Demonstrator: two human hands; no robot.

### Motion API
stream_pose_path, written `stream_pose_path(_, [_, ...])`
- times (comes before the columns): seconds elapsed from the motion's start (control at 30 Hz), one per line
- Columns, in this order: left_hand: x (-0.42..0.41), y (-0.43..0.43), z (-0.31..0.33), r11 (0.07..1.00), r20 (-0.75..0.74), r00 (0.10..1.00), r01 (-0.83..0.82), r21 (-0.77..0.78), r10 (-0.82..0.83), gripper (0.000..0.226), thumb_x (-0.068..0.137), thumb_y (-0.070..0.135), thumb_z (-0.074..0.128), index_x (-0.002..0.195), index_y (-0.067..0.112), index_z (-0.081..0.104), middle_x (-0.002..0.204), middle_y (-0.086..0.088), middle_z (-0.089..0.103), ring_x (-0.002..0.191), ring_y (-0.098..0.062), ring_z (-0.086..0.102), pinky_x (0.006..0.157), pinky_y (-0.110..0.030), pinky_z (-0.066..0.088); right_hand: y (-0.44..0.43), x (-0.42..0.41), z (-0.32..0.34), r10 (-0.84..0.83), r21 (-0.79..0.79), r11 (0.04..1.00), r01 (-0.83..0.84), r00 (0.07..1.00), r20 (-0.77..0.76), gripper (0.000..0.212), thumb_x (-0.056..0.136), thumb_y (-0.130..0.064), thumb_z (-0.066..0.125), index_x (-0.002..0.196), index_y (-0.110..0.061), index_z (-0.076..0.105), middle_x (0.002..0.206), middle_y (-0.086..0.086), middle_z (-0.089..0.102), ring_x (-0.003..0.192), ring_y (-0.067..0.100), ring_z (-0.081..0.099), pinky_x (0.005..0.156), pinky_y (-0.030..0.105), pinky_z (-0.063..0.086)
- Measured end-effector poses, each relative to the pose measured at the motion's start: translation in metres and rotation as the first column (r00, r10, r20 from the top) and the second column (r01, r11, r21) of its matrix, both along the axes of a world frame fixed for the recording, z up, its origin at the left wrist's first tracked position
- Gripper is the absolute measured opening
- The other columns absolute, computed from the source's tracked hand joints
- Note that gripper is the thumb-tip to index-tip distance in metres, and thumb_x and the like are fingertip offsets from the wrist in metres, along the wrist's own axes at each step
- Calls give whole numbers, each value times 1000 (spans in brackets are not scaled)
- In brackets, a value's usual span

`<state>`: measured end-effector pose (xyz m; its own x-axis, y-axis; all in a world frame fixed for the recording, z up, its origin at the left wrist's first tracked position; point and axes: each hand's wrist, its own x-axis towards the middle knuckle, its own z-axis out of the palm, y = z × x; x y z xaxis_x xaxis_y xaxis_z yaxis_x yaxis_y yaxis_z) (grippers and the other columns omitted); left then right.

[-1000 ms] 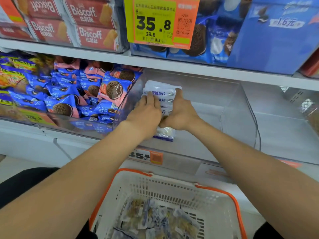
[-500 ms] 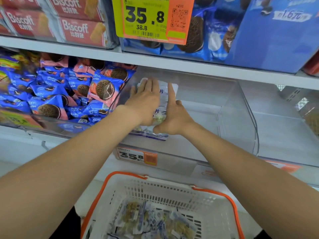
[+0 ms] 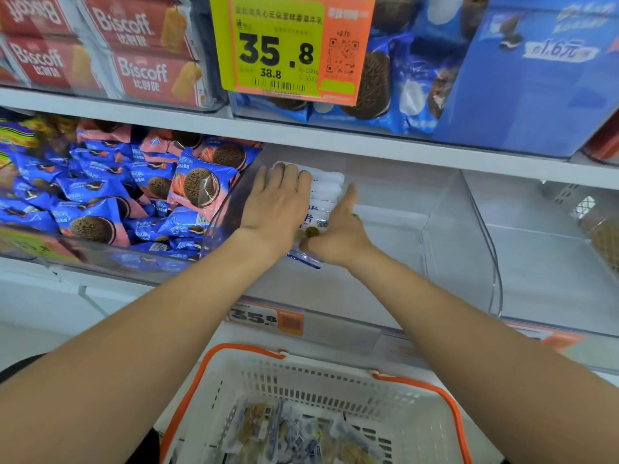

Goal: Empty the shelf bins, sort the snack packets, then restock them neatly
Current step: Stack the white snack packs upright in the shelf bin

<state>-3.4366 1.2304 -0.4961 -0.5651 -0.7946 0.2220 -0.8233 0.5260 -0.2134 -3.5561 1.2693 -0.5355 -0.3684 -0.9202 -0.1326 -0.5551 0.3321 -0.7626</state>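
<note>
Packets [image 3: 323,192], white ones in a stack, lean against the left wall of the clear bin [image 3: 445,236], well inside it, and both my hands are on them. My left hand [image 3: 278,204] lies flat over the left part of the stack, fingers straight and close together, the tips reaching its top edge. My right hand [image 3: 340,237] holds the stack at its lower right: the thumb points straight up along the right side, the index finger is curled against the front near the bottom, and my other fingers are hidden from me. A blue strip of wrapper shows just under my hands.

Just beside, on the other side of that wall, the left bin [image 3: 134,266] is heaped with blue and pink cookie packs [image 3: 197,187]. On the right stands another clear bin [image 3: 552,262]. A small tag [image 3: 266,318] reading 35.8 sits on the shelf edge [image 3: 351,331] below my hands.

On the shelf above I see red Biscoff boxes [image 3: 144,75], a big yellow and orange price tag [image 3: 288,48] also reading 35.8, blue cookie bags [image 3: 385,92] partly behind it, and a blue box [image 3: 536,82] at the right.

Below my forearms is a white basket [image 3: 335,373] with an orange rim, and loose snacks [image 3: 291,433] lie in its bottom
</note>
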Motion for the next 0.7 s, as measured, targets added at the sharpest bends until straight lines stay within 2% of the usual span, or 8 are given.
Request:
stream_pose_path(0.07, [-2, 4, -4, 1000, -5, 1000, 10, 10, -10, 77, 81, -7, 57, 150, 3, 25, 157, -20, 30, 149, -40, 30, 125, -50, 23, -1, -5, 0, 33, 31, 999, -33, 999, 4, 118, 63, -30, 80, 154, -28, 5, 116, 6, 62, 115, 32, 59, 95, 44, 56])
stream_pose_path(0.13, [0, 4, -6, 999, -3, 1000, 12, 49, -12, 96, 78, -3, 73, 155, 4, 16, 164, -19, 22, 153, -39, 24, 122, -50, 27, 3, -6, 2, 39, -75, 996, -42, 998, -43, 94, 73, -20, 82, 147, -21, 24, 104, 4, 65, 104, 29, 65, 83, 41, 58])
stream_pose_path(0.23, [6, 1, -5, 989, 31, 1000, -2, 146, -3, 120, 81, 17, 82, 163, 5, -5, 172, -18, -3, 158, -40, 8, 124, -50, 23, 11, -4, 0, -34, -193, 981, 11, 992, -118, 86, 68, -22, 86, 136, -32, 34, 105, 4, 62, 95, 26, 59, 67, 36, 49])
stream_pose_path(0.37, [6, -5, -12, 988, 34, 999, 22, 153, -27, 120, 75, 46, 88, 159, 6, 10, 172, -22, 2, 159, -42, 3, 128, -55, 14, 15, -1, 1, -74, 41, 996, 74, 997, 6, 92, 57, -44, 95, 124, -28, 34, 107, -4, 52, 113, 24, 48, 96, 41, 48])
stream_pose_path(0.4, [5, -5, -12, 992, 38, 999, 31, 126, -36, 117, 75, 44, 88, 157, 6, 13, 171, -21, 9, 158, -42, 10, 126, -54, 19, 15, -1, 3, -96, 71, 993, 91, 993, 69, 93, 55, -44, 96, 123, -24, 35, 110, -4, 52, 114, 22, 51, 98, 40, 50])
stream_pose_path(0.5, [4, -2, -10, 997, 77, 995, 60, 44, -63, 112, 75, 27, 87, 157, 4, 14, 168, -19, 21, 154, -39, 22, 121, -53, 28, 12, -5, 3, -92, 18, 996, 90, 963, 252, 77, 63, -24, 95, 119, -18, 44, 110, -2, 64, 101, 17, 64, 72, 28, 53])
stream_pose_path(0.6, [8, -7, -11, 991, 74, 994, 71, 115, -79, 118, 80, 7, 79, 164, 7, -4, 174, -14, -4, 160, -36, 3, 127, -55, 15, 8, -15, 6, 3, 60, 998, -19, 969, 249, 55, 67, -11, 84, 116, -15, 59, 101, -1, 71, 94, 18, 69, 67, 29, 57])
stream_pose_path(0.7, [12, -11, -10, 970, 19, 994, 98, 222, -104, 120, 85, 11, 77, 165, 13, -12, 173, -10, -16, 160, -35, -11, 129, -57, 3, 11, -20, 16, 127, 145, 977, -158, 971, 203, 41, 76, -9, 66, 117, -11, 68, 109, 11, 74, 90, 22, 65, 70, 26, 54])
